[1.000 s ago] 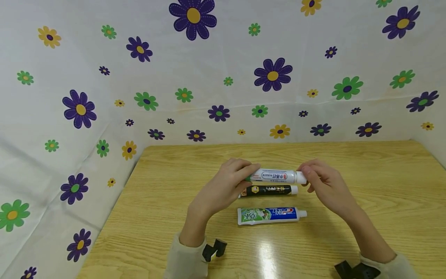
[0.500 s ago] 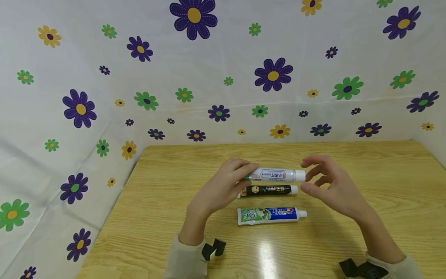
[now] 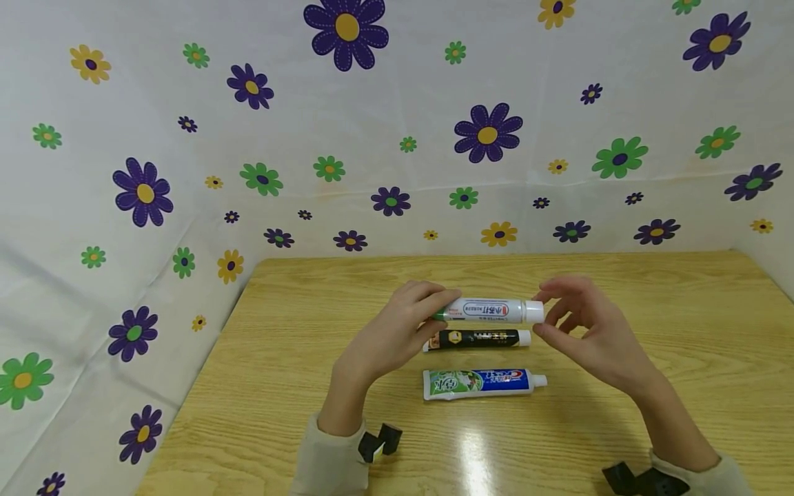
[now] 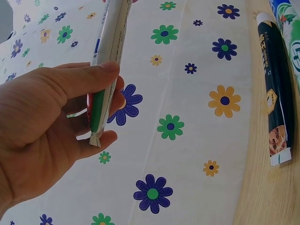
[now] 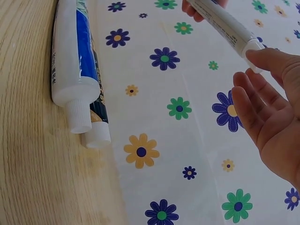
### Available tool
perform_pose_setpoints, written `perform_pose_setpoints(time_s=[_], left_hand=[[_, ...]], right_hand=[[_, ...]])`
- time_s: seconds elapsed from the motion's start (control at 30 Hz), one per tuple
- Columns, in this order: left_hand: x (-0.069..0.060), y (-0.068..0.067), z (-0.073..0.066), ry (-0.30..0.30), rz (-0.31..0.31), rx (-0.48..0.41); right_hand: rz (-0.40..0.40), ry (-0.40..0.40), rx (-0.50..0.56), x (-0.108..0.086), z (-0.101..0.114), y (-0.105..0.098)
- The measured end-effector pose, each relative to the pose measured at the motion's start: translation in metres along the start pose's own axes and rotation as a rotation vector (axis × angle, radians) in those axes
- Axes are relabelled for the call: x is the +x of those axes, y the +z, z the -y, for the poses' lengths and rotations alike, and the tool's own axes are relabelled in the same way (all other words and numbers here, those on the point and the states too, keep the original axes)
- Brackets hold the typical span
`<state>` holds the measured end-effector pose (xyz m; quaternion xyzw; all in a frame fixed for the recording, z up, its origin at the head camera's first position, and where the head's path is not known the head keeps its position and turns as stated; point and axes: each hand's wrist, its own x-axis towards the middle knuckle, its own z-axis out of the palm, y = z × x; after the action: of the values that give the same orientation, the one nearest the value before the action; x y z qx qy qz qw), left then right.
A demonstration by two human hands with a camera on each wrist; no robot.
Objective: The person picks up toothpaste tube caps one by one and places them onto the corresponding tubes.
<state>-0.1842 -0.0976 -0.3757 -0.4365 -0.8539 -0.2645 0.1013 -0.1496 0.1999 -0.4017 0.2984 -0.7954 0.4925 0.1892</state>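
My left hand (image 3: 397,324) grips a white toothpaste tube (image 3: 490,311) by its green end, holding it level above the table. In the left wrist view, the thumb lies across the tube and the fingers are behind it. At the tube's other end, my right hand (image 3: 595,331) has thumb and forefinger at the white cap (image 3: 534,312), pinching it. The cap is on the tube. The right wrist view shows the thumb on the cap (image 5: 253,52), with the other fingers loosely bent below.
A black toothpaste tube (image 3: 484,339) lies on the wooden table (image 3: 298,317) just in front of the held tube. Nearer to me is a green and blue toothpaste tube (image 3: 477,384), its cap pointing right. A flower-print cloth (image 3: 384,158) hangs behind the table.
My right hand came off the cap with fingers spread, then moved back in to it. The left hand and the tube have barely moved.
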Motion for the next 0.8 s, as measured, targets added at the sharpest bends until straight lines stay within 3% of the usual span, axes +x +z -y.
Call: perform_pose_setpoints(time_s=[0.63,0.8], left_hand=[[0.0001,-0.0008,-0.0003,0.004,0.005,0.021],[0.0006,-0.0003,-0.0009,0.028,0.002,0.027]], right_hand=[[0.024,0.170,-0.096,-0.0009,-0.0006,0.0014],[0.032,0.204,-0.084,-0.0021,-0.0024,0.0018]])
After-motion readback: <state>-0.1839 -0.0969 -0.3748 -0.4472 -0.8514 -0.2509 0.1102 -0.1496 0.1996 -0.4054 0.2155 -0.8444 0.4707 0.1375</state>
